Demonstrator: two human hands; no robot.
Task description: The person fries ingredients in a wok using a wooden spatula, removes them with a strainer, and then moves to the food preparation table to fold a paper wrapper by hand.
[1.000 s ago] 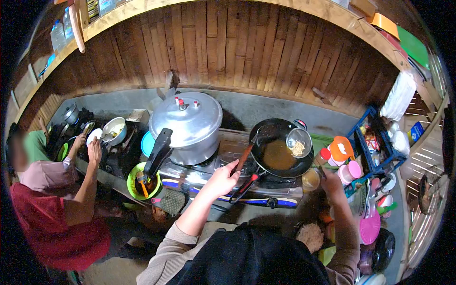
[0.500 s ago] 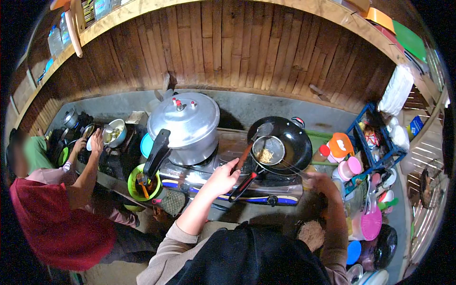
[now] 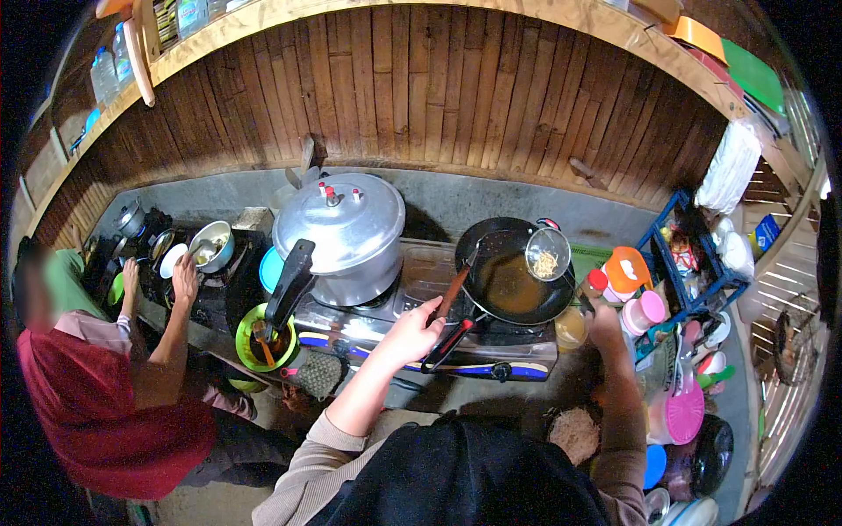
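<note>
My left hand (image 3: 419,331) is closed around the wooden handle of a spatula (image 3: 454,292), whose head rests inside the left part of a black wok (image 3: 481,296). Brown oil (image 3: 511,279) lies in the bottom of this wok. In my right hand (image 3: 602,323) is the thin handle of a round mesh strainer (image 3: 536,249), held over the wok's right rim. Small pale fried pieces (image 3: 545,264) lie in the strainer. The wok's red-and-black handle (image 3: 452,342) points toward me, below my left hand.
A large pressure cooker (image 3: 338,228) stands left on the gas stove (image 3: 421,355). A green bowl (image 3: 241,337) sits before it. Jars, including a pink-lidded one (image 3: 647,309), and a blue rack (image 3: 721,294) crowd the right. A co-worker in red (image 3: 114,412) works at left.
The strainer has moved right and slightly up, from over the wok's middle to its right rim, with my right hand shifting right. The spatula head has shifted left. The co-worker's raised hand has lowered.
</note>
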